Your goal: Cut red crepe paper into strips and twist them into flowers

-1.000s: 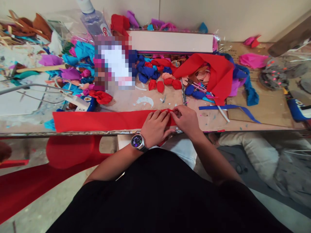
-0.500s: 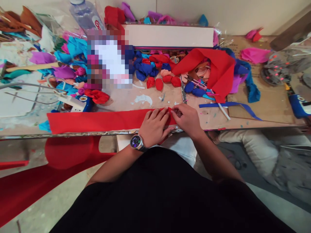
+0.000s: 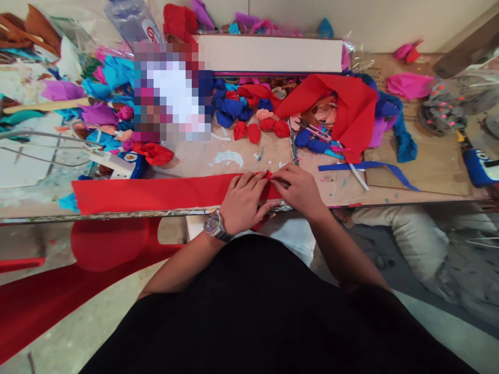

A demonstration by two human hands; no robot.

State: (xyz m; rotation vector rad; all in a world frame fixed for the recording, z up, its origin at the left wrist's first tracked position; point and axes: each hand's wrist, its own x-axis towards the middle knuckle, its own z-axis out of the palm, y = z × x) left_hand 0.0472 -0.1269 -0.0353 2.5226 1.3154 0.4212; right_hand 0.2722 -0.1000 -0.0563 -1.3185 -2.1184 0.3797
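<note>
A long red strip [image 3: 156, 192], cloth or crepe paper, lies along the front edge of the table. My left hand [image 3: 242, 200], with a watch on its wrist, rests on the strip's right part, fingers stretched out flat over it. Just to its right, my right hand [image 3: 298, 188] pinches a small folded bit of the same strip between thumb and forefinger. The fingertips of both hands nearly meet there. A piece of red hangs below the table edge under my left hand; how it joins the strip is hidden.
Small red bundles [image 3: 254, 133] and blue bundles [image 3: 234, 111] lie behind my hands. Scissors with pink handles [image 3: 319, 133] rest beside a folded red band [image 3: 354, 119]. A blue strip [image 3: 366, 167] is at the right. A red chair [image 3: 109, 244] stands below left; another person's leg [image 3: 417, 241] is at right.
Both hands stay at the same spot on the red strip. My right fingertips have shifted slightly left, toward my left hand. The whole view has moved a little.
</note>
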